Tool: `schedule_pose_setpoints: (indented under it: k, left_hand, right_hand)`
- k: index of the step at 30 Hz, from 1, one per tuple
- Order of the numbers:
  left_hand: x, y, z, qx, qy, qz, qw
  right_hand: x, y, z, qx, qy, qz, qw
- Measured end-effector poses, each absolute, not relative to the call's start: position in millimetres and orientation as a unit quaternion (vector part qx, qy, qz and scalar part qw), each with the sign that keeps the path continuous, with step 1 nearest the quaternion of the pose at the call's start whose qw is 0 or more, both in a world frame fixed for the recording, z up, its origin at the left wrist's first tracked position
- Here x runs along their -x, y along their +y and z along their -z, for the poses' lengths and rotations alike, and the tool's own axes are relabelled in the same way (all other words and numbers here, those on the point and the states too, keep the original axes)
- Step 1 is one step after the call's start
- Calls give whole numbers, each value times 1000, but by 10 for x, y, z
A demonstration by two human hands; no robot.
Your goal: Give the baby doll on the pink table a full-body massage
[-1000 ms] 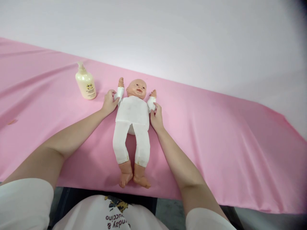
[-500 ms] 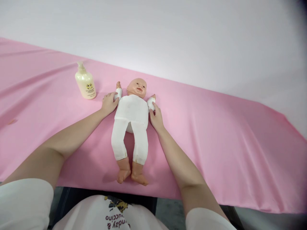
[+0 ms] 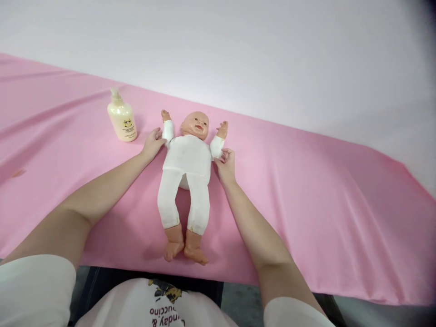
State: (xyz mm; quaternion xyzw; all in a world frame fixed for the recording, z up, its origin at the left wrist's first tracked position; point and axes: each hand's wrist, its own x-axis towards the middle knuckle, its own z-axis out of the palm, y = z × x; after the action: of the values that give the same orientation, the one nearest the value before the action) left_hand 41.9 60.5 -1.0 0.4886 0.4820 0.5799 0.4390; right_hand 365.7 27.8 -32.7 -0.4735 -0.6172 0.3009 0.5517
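Observation:
A baby doll (image 3: pixel 186 165) in a white suit lies on its back on the pink cloth (image 3: pixel 306 195), head away from me, feet toward the near edge. Both its short arms point up and outward. My left hand (image 3: pixel 153 143) rests against the doll's arm on the left side, fingers spread on the white sleeve. My right hand (image 3: pixel 225 164) pinches the sleeve of the doll's other arm between thumb and fingers.
A cream pump bottle (image 3: pixel 121 117) of lotion stands upright on the cloth just left of my left hand. A pale wall runs behind the table. The cloth's near edge hangs in front of my lap.
The doll's arms have swung from lying lower and flatter to raised up and outward. The doll has slid slightly to the left. Both hands stayed at the doll's arms.

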Motion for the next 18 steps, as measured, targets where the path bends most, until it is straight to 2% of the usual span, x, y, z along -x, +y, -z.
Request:
schedule_pose_setpoints:
  k: [11,18]
  left_hand:
    - [-434,624,-78,-470,388,-584,537]
    - [-458,542,-75,-527,386,-536,535]
  right_hand:
    - [-3662,300,251,426,-526,-444,587]
    - [-3655,225,185,457,-539,-430,562]
